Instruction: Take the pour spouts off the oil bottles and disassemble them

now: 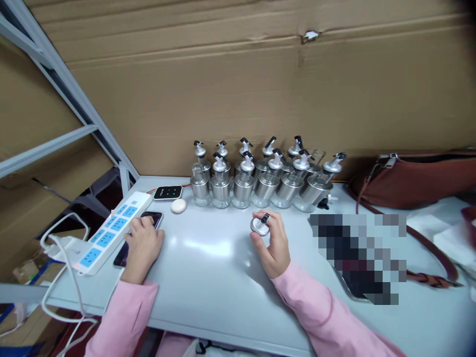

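Right fingertips: your thumb and index finger are clamped on opposite sides of the silver pourer cap; pinch its rim lightly, leaving the black spout tip free so it takes no sideways load.
Cap handling: turn it with small finger rolls rather than a wrist twist; its smooth metal could slip if you pinch too near one edge. Its underside is hidden from you.
Cap place: in front of you, seemingly raised off the grey table, with the glass-and-metal bottles from 11 to 1 o'clock of it.
Right hand: thumb side toward you, palm facing about 9 o'clock, the other fingers bent behind the index.
Right forearm: comes in from 4 o'clock in a pink sleeve, wrist fairly straight.
Left fingers: close together and curled over the dark phone; you cannot tell whether they grip it. Lighten them if you need that hand.
Left hand: back up, well apart from the cap at about 9 o'clock, beside the power strip.
Left forearm: points toward 1 o'clock, wrist low near the tabletop.
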Demonstrator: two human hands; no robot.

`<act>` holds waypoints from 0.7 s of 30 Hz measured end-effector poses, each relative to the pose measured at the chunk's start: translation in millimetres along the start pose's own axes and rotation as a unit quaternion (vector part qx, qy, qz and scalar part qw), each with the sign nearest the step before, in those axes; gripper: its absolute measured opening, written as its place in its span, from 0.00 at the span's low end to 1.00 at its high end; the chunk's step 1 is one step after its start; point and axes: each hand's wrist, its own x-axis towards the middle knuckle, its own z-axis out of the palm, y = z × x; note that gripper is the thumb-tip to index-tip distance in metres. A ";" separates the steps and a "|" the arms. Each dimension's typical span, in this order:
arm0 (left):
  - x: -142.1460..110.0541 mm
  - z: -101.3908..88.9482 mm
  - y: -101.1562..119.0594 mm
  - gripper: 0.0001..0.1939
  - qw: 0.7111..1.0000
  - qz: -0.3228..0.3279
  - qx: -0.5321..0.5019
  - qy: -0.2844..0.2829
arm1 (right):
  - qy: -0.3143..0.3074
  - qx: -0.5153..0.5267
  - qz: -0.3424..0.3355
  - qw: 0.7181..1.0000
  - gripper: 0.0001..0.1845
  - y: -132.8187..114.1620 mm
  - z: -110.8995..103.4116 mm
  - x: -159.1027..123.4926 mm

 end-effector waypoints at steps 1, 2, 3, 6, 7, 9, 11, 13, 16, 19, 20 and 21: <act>-0.4 0.1 0.4 0.14 1.000 -0.003 0.002 0.004 | 0.000 0.000 -0.001 1.000 0.14 -0.2 0.1 0.0; -0.7 0.1 0.9 0.14 1.000 -0.007 0.002 0.007 | 0.001 0.000 -0.002 1.000 0.14 -0.4 0.1 0.0; -1.0 0.1 1.3 0.14 1.000 -0.009 0.002 0.009 | 0.001 0.000 -0.004 1.000 0.14 -0.6 0.2 0.0; -1.7 0.2 2.5 0.14 1.000 -0.010 0.001 0.010 | 0.001 0.001 -0.009 1.000 0.13 -0.5 0.6 0.2; -2.0 0.1 2.9 0.14 1.000 -0.011 0.000 0.011 | 0.001 0.001 -0.009 1.000 0.13 -0.4 0.9 0.3; -2.7 -0.6 4.0 0.15 1.000 -0.013 0.001 0.019 | 0.001 0.000 -0.009 1.000 0.12 -0.3 1.4 0.3; -3.4 -1.9 5.3 0.16 0.999 -0.013 0.006 0.031 | 0.000 -0.007 -0.011 1.000 0.12 -0.3 1.8 0.3; -3.5 -3.3 6.0 0.17 0.999 -0.020 0.007 0.040 | -0.002 -0.016 -0.015 1.000 0.12 -0.6 2.1 0.5; -2.5 -3.5 4.0 0.19 0.999 -0.036 -0.018 0.035 | -0.003 -0.023 -0.017 1.000 0.12 -1.0 1.7 0.8; -0.6 -1.0 -1.4 0.20 0.999 -0.024 -0.036 0.016 | -0.002 -0.025 -0.013 1.000 0.12 -1.4 1.0 1.2; 0.2 -0.4 -3.4 0.20 0.999 -0.018 -0.036 0.010 | -0.001 -0.025 -0.012 1.000 0.12 -1.5 0.8 1.4; 1.0 -0.5 -4.8 0.19 0.999 -0.016 -0.036 0.005 | 0.000 -0.023 -0.012 1.000 0.12 -1.6 0.8 1.5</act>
